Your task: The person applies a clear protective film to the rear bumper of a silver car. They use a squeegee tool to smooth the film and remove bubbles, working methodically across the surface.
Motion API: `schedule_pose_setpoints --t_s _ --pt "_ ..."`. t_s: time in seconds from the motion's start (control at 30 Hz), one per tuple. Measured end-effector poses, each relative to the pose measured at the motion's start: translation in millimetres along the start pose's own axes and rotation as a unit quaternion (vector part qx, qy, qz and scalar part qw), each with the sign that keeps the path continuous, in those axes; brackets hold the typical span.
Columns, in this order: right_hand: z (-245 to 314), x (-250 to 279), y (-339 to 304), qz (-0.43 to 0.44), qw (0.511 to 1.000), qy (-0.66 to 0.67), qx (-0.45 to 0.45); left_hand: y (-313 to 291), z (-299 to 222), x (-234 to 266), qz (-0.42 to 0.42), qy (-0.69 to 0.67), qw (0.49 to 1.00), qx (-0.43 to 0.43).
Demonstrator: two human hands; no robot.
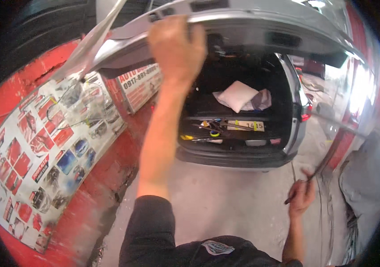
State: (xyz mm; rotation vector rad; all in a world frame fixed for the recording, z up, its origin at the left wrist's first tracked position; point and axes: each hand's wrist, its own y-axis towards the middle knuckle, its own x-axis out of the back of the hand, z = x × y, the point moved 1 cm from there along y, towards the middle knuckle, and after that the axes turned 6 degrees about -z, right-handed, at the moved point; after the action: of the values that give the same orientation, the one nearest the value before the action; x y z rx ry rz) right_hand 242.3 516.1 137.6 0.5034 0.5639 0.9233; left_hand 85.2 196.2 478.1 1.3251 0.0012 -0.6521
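My left hand (176,51) is raised high, its fingers curled at the lower edge of the grey car's lifted tailgate (261,33). Below it gapes the boot, its dark floor carrying a white pillow-like bundle (239,95) on a greyish cloth. Nearer the sill lie a licence plate (245,125) and a jumble of dark tools (214,127) with yellow bits. Low on the right, my right hand (302,196) is closed around a long, thin dark rod (321,167) that slants up to the right. Motion blurs both hands slightly, and the rod's kind cannot be made out.
Along the left, a large printed photo board (43,164) leans by a red wall (87,211), with a smaller sign (141,86) beyond. The rear bumper (239,162) faces me above a pale concrete floor (216,200). A grey-covered shape (368,178) stands at right.
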Motion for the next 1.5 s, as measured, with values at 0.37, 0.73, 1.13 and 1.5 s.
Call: schedule_pose_setpoints --t_s 0.37,0.73,1.13,1.5 --pt "150 -177 51 0.096 0.979 0.175 0.051 -137 -53 93 0.181 -0.211 0.958 0.067" --pt "28 -239 35 0.138 0.988 0.066 -0.018 -262 -40 164 0.401 -0.334 0.852 0.041" --pt "6 -236 26 0.173 0.978 0.113 -0.014 -242 206 156 0.622 -0.015 0.783 -0.021" --pt "8 -239 27 0.161 0.98 0.116 0.002 -247 187 165 0.614 -0.07 0.786 -0.026"
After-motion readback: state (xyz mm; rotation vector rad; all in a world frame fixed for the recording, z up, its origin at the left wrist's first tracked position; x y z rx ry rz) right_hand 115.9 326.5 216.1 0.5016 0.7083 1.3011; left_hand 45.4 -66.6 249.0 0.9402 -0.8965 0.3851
